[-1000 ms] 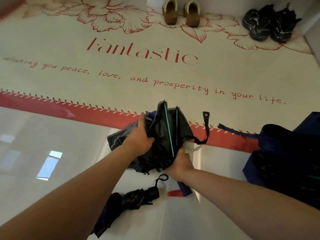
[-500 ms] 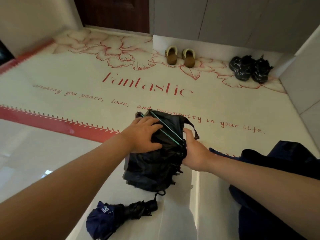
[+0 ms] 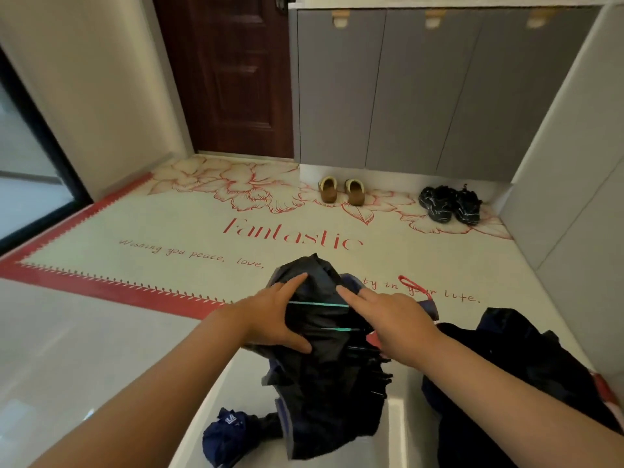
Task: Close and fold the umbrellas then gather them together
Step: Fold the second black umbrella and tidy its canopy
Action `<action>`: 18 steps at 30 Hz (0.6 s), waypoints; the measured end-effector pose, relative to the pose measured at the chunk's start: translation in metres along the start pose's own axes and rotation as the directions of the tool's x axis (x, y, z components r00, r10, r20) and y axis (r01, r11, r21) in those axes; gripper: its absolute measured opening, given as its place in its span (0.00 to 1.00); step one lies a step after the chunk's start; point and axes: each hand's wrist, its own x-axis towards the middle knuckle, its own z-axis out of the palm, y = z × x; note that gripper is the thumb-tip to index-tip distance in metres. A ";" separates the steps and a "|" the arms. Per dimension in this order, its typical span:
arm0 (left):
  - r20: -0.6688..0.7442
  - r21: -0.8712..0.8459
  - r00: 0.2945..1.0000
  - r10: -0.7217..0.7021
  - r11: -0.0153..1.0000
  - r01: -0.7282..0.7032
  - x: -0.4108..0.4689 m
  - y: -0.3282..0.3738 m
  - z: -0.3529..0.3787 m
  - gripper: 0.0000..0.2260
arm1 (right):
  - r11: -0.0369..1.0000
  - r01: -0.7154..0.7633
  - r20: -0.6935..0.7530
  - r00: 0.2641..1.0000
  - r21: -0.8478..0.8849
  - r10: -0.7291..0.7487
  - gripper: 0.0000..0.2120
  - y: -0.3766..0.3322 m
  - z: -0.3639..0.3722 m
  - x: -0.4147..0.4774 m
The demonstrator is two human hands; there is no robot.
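A black umbrella [image 3: 324, 376] with teal ribs, collapsed and loosely bunched, hangs in front of me above the floor. My left hand [image 3: 270, 319] grips its upper left side, fingers over the fabric and thumb below. My right hand [image 3: 388, 315] lies on the upper right side with straight fingers pressing the folds. A folded navy umbrella [image 3: 229, 430] lies on the tiles below. A third dark navy umbrella [image 3: 513, 366] sits crumpled on the floor at the right, with a red strap [image 3: 415, 288] sticking up by it.
A cream doormat [image 3: 169, 231] with red lettering covers the floor ahead. Brown slippers [image 3: 341, 192] and black shoes [image 3: 449, 204] stand at its far edge under grey cabinets [image 3: 405, 89]. A dark wooden door [image 3: 233, 76] is at the back left.
The view tilted up. The black umbrella turned in my hands. My right hand went from gripping its side to lying flat on top; my left hand shifted along the fabric.
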 end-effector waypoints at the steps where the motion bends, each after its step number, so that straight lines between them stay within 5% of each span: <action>1: -0.014 -0.017 1.000 -0.001 1.000 0.001 -0.011 0.002 0.003 0.59 | 1.000 0.004 -0.025 1.000 -0.022 -0.005 0.48 -0.002 -0.005 -0.008; 9: -0.196 0.323 0.980 0.040 0.946 0.026 -0.051 0.022 0.032 0.64 | 0.994 0.097 -0.209 0.972 -0.049 -0.105 0.47 -0.015 -0.026 -0.033; 13: -0.399 0.386 0.908 0.128 0.922 0.040 -0.045 0.032 0.036 0.44 | 0.977 0.208 -0.279 0.937 -0.045 -0.212 0.42 -0.014 -0.021 -0.037; 18: -0.424 0.382 0.894 0.147 0.924 0.029 -0.047 0.041 0.028 0.23 | 0.976 0.219 -0.324 0.922 -0.012 -0.211 0.41 -0.015 -0.026 -0.039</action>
